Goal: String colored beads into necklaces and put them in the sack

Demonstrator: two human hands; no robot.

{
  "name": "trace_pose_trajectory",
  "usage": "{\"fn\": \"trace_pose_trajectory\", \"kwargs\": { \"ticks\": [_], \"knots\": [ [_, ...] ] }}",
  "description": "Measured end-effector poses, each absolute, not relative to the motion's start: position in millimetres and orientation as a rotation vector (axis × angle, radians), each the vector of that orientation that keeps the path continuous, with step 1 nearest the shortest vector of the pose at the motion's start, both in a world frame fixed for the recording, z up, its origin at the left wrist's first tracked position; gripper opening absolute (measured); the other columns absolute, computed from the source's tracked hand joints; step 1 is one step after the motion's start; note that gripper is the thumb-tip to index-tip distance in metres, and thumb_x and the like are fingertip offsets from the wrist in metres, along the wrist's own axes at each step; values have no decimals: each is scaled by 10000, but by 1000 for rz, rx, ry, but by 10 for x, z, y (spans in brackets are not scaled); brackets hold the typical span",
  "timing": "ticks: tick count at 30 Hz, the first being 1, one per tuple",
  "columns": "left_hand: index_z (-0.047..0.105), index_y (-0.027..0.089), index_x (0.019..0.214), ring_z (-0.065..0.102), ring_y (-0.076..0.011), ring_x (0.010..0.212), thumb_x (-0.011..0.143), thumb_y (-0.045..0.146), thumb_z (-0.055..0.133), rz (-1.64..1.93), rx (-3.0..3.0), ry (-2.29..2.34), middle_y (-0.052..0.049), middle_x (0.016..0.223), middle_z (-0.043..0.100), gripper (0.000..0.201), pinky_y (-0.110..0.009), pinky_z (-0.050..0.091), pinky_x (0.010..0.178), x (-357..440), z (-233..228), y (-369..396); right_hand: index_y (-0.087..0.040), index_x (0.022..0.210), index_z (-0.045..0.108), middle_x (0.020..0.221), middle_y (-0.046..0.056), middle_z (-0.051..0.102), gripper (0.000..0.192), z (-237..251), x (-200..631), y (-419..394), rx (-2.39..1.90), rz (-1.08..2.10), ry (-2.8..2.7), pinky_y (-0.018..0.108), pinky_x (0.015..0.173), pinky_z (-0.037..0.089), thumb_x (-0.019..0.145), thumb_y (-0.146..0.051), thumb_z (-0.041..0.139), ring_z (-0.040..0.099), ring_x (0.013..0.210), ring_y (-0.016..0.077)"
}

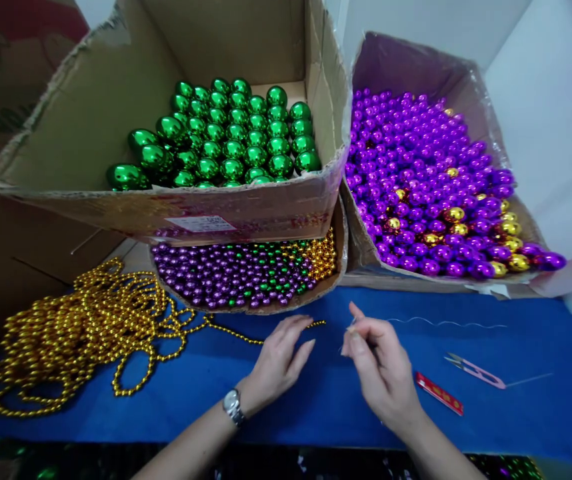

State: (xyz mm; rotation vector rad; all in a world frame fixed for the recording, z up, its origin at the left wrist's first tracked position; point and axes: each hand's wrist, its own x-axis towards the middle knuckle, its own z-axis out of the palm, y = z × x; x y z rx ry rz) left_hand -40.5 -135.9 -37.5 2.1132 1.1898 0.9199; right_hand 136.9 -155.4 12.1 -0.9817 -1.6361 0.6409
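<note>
My left hand (277,360), with a metal watch (233,405) on its wrist, rests over the blue table cover. Its fingers are stretched out and the thumb stands apart. A string of gold beads (236,333) runs beneath that hand, and its short end comes out past the fingertips. My right hand (380,363) is closed in a pinch on a thin pale thread, of which only a bit shows at the fingertips. Behind this hand a wavy thread (446,323) stretches to the right; whether the two are one piece I cannot tell.
Gold bead strands (66,333) lie heaped at left. A carton (246,207) of green balls stands above a box of small purple, green and gold beads (246,273). Right of these is a box of purple and gold beads (416,173). Pink thread snips (481,372) and a red packet (439,393) lie at right.
</note>
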Motion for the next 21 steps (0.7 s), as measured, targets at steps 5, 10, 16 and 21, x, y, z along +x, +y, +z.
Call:
{"fn": "trace_pose_trajectory", "kwargs": {
  "ticks": [5, 10, 16, 21],
  "knots": [
    [494, 194, 1244, 513, -233, 1131, 899, 281, 460, 829, 2098, 1165, -109, 1216, 578, 358, -418, 419, 953, -145, -437, -1222, -218, 986, 488, 675, -64, 506, 117, 290, 1485, -1613, -942, 604, -1474, 529, 1037, 337, 905, -148, 440, 554, 573, 85],
    [573, 170, 813, 564, -140, 671, 934, 356, 361, 610, 1835, 1036, -11, 735, 613, 307, -245, 439, 636, -162, -293, -1223, -200, 1085, 505, 856, 10, 603, 212, 82, 1652, -1471, -1149, 216, -1977, 531, 1057, 282, 882, -141, 485, 584, 745, 129],
    [576, 162, 817, 511, -115, 612, 918, 383, 390, 516, 1738, 1001, 14, 682, 577, 305, -208, 386, 570, -304, -106, -1316, -221, 1049, 631, 694, -3, 558, 234, -169, 1697, -1382, -1267, -227, -2477, 559, 1075, 175, 906, -178, 450, 528, 684, 141],
    [618, 191, 979, 533, -126, 634, 899, 383, 438, 288, 1857, 999, 6, 748, 623, 275, -208, 385, 586, -721, 21, -1379, -240, 850, 668, 683, -10, 563, 206, -140, 1889, -1484, -1316, -260, -2536, 549, 1077, 144, 910, -215, 474, 513, 658, 132]
  ]
}}
